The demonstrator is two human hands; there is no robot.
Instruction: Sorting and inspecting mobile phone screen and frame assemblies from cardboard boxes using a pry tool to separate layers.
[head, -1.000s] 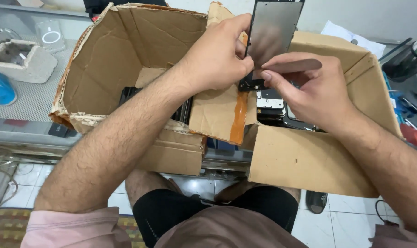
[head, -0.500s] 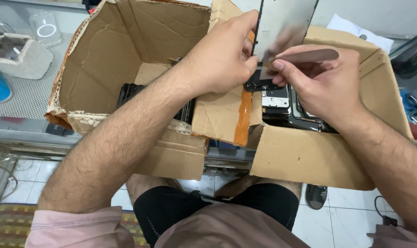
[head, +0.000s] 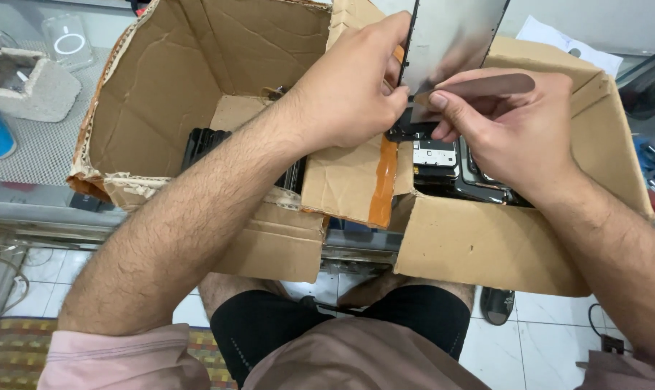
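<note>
The right hand (head: 511, 141) pinches a thin flat metal blade (head: 479, 87) between thumb and forefinger, its other fingers curled under. The blade lies nearly level and runs leftward from the hand, with its pointed tip meeting the lower edge of the phone screen panel (head: 453, 43). That panel stands almost upright, its long axis running up and away from both hands, the top cut off by the frame's edge. Its bottom end sits just left of and slightly above the right thumb, so the blade crosses the panel's long axis close to a right angle.

The left hand (head: 345, 94) is closed on the same panel from the opposite side, fingers wrapped round its left edge and the thumb apparently behind, though the exact contact is hidden by the knuckles. Both hands are touching or nearly touching at the panel's lower end; neither is clearly nearer. Both forearms reach forward from the body, the left one angled in from the lower left, the right from the lower right.

Directly below the hands, a dark cable end (head: 407, 132) hangs from the panel. Under the right hand sits a cardboard box (head: 486, 245) holding dark phone frames (head: 457, 170). Under and left of the left hand is a second, larger cardboard box (head: 197, 79) with more dark parts (head: 204, 141) in its floor. Further left on the bench (head: 42, 148) rests a grey pulp tray (head: 28, 87).
</note>
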